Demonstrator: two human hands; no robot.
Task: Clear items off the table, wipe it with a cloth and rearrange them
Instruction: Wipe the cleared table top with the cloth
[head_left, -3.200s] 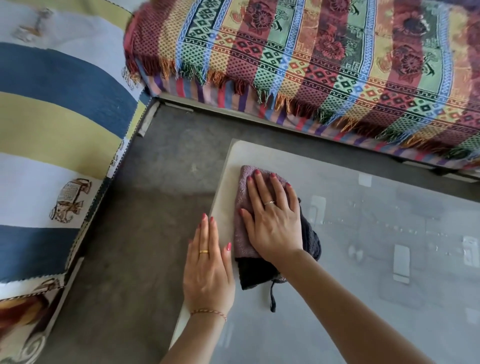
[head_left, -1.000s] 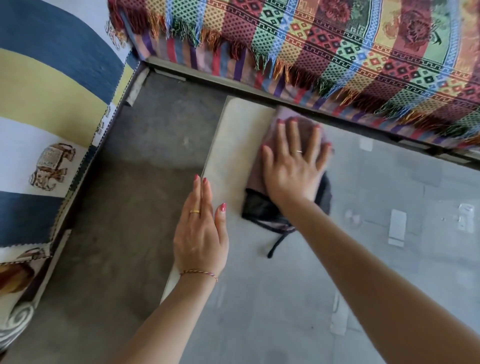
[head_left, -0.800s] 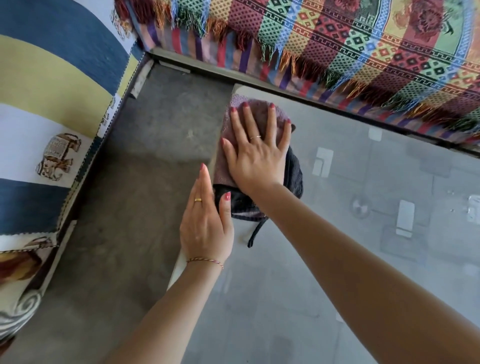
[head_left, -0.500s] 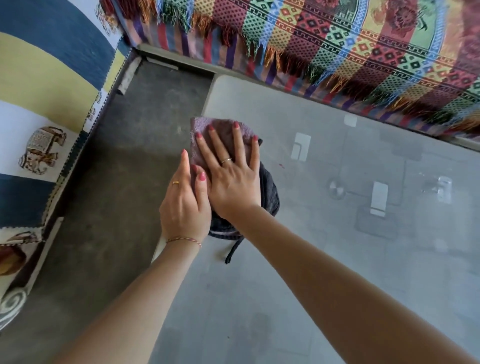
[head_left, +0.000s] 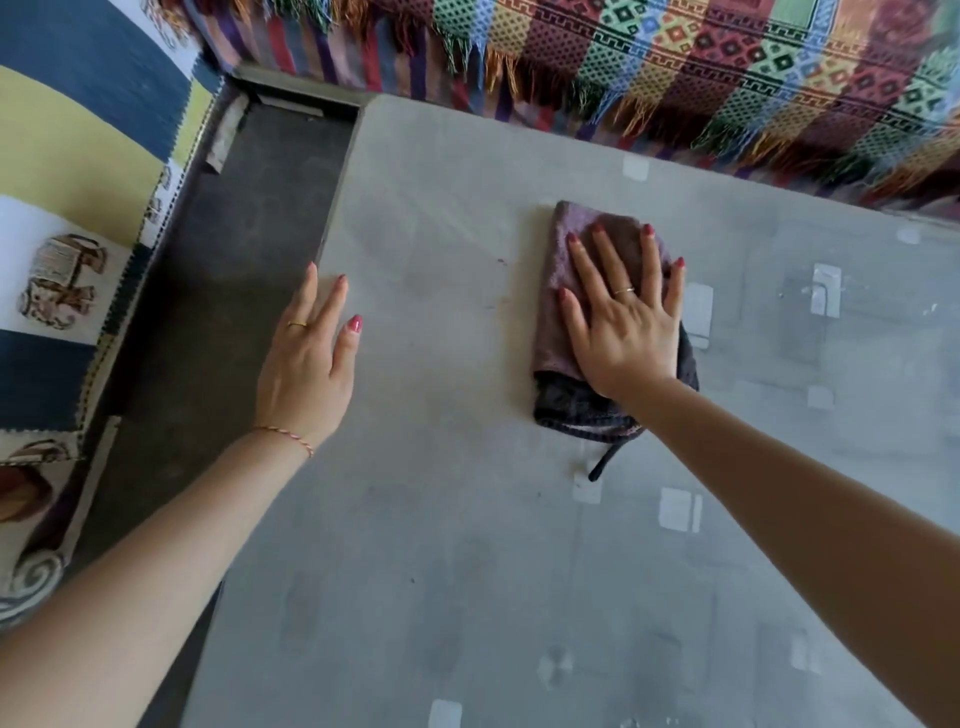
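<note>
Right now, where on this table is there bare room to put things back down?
Bare tabletop lies between the left hand at the left edge and the cloth under the right hand, and across the whole near side. Only the cloth's spot is taken.

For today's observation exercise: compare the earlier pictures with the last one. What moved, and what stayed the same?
The right hand slid the cloth rightward, away from the table edge and the left hand, toward the middle. Nothing was taken hold of or released. The left hand stays flat at the table's left edge; the right stays flat on the cloth.
</note>
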